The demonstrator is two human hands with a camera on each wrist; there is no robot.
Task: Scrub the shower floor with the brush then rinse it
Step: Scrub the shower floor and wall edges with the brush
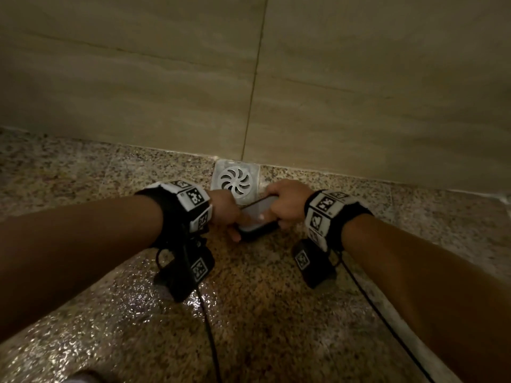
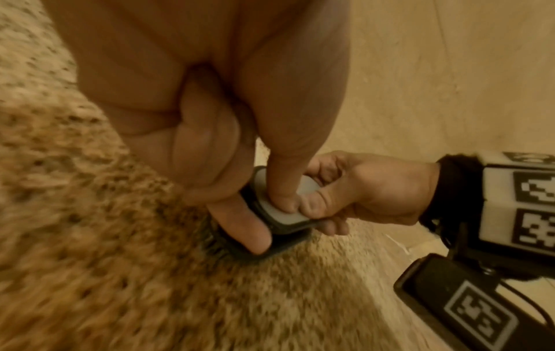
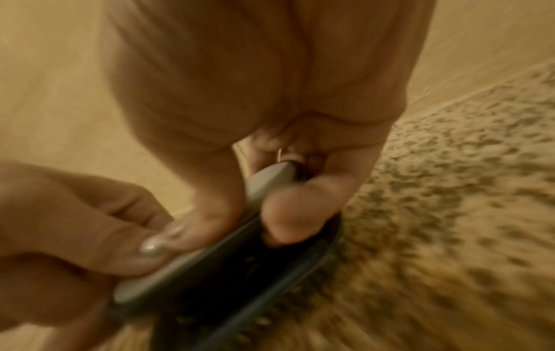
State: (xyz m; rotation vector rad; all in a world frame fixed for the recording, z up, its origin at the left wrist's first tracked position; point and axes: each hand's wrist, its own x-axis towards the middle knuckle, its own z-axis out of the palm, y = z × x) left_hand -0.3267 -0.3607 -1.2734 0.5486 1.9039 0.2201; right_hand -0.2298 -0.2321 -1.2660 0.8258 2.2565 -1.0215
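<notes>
Both hands gripped the dark oval scrub brush (image 1: 257, 218), left hand (image 1: 225, 207) and right hand (image 1: 287, 201) at opposite ends, bristles down on the wet speckled granite shower floor (image 1: 262, 313), just before the round metal drain (image 1: 235, 181).

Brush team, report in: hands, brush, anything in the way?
Both hands, left and right, gripping the brush. Bristles down on the wet floor, just short of the drain. Nothing in the way.
</notes>
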